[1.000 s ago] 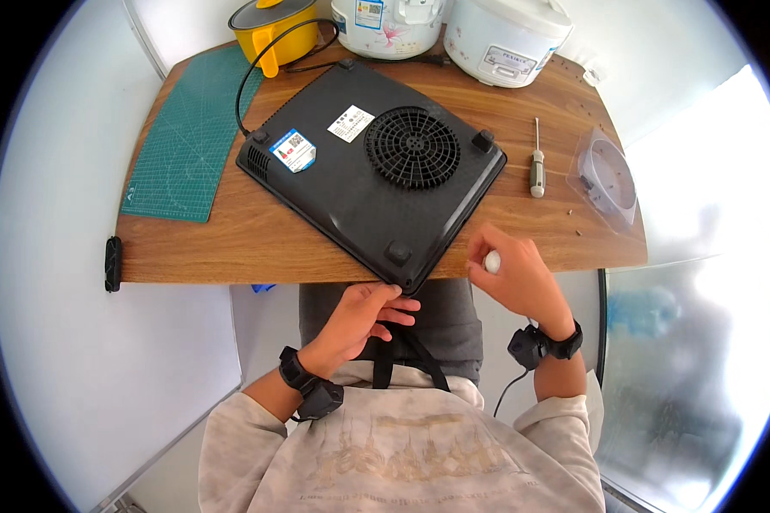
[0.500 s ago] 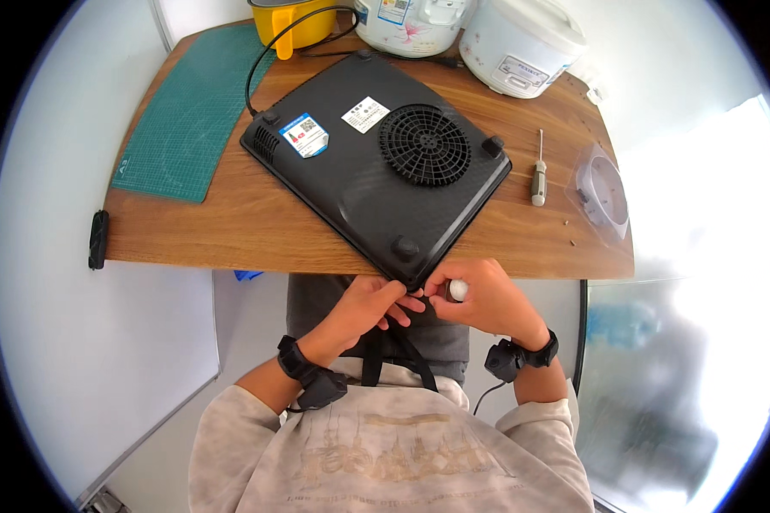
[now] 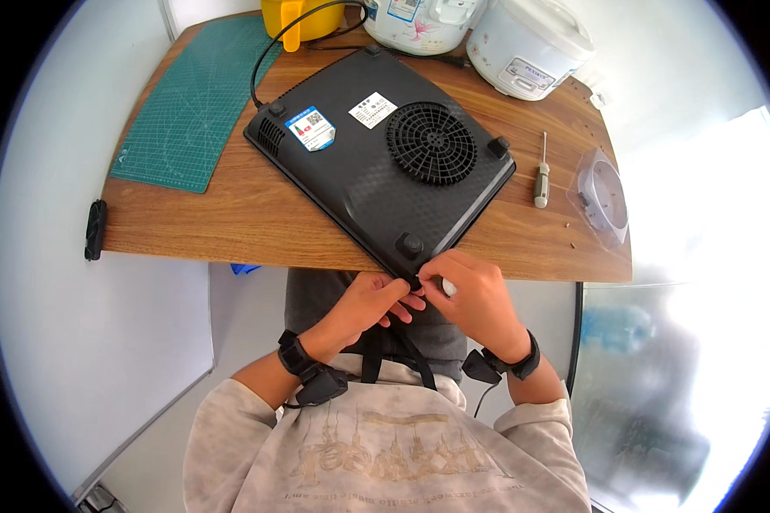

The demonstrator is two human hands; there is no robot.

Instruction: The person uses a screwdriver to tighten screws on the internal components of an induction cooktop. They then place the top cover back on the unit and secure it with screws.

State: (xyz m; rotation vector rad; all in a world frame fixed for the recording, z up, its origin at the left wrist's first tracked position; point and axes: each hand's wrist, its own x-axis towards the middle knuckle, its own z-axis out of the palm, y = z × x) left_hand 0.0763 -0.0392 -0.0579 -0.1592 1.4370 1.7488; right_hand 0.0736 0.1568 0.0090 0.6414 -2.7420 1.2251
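Note:
A black induction cooker [image 3: 359, 184] lies upside down on the wooden table, its round fan grille [image 3: 432, 143] and rubber feet facing up. Its near corner juts past the table's front edge. My left hand [image 3: 366, 301] pinches that corner, thumb on top and other fingers partly spread below. Close against the same corner, my right hand [image 3: 479, 299] is closed around something with a white rounded end [image 3: 449, 287]; the rest of it is hidden by my fingers. Where the fingertips meet, the detail is too small to make out.
A screwdriver [image 3: 541, 184] and a clear plastic dish [image 3: 606, 201] with small bits lie on the right. Two white rice cookers [image 3: 530, 51] and a yellow pot [image 3: 316, 21] stand at the back. A green cutting mat [image 3: 180, 111] lies left; the black power cord [image 3: 255, 81] curves behind.
My right hand has shifted slightly left, closer over the cooker's near corner, and its wrist has turned. My left hand keeps its pinch there. The whole view has moved a little.

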